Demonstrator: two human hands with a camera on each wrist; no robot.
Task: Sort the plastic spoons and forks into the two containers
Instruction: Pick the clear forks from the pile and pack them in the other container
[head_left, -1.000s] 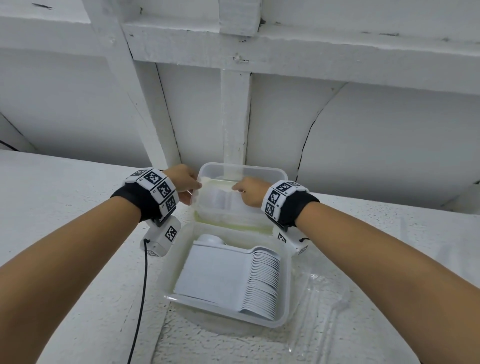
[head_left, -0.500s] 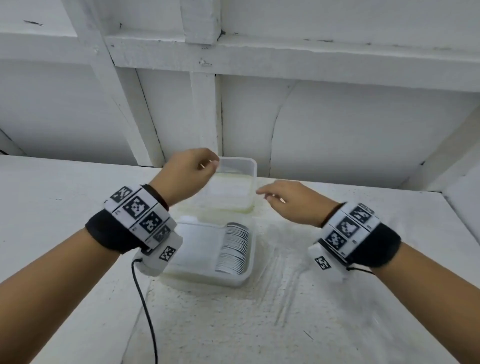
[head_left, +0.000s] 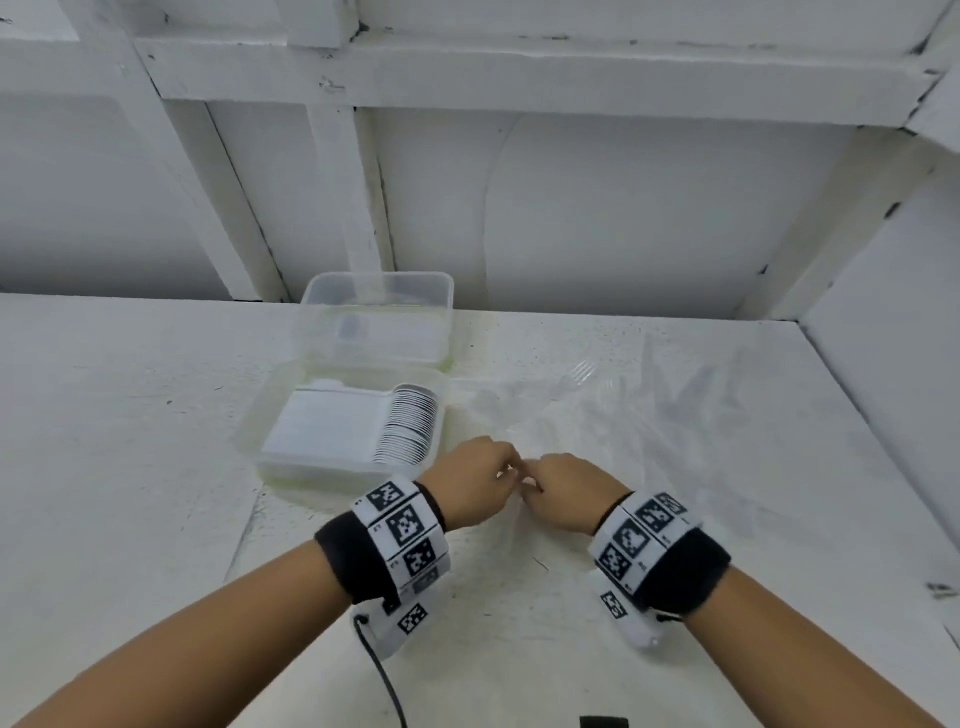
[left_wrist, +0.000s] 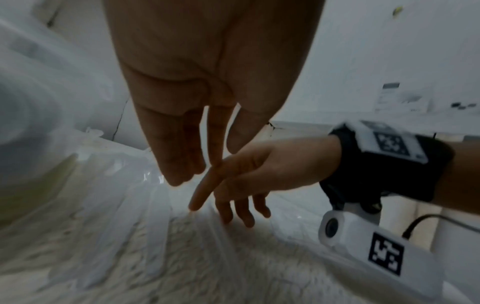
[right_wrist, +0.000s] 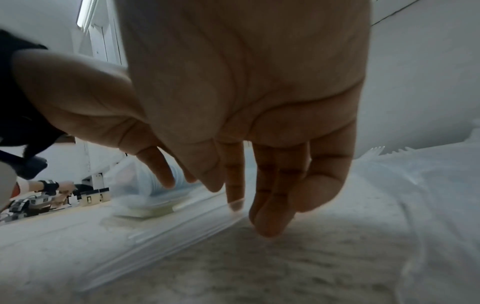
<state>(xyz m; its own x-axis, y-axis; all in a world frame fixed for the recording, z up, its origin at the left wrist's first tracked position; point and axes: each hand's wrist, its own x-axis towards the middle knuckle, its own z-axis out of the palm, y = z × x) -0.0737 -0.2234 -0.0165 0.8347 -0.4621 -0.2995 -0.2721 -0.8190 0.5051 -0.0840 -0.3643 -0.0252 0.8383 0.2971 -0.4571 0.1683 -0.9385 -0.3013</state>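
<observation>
Beside stacked spoons (head_left: 408, 429), clear ridged cutlery (head_left: 582, 375).

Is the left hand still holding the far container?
No; the left hand is down by the right hand, apart from the far container.

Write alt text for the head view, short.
Two hands, left hand and right hand, meet over clear plastic cutlery scattered on a white table. Beyond the left hand stand two clear containers, the near container holding a row of white spoons, the far container's contents unclear.
</observation>
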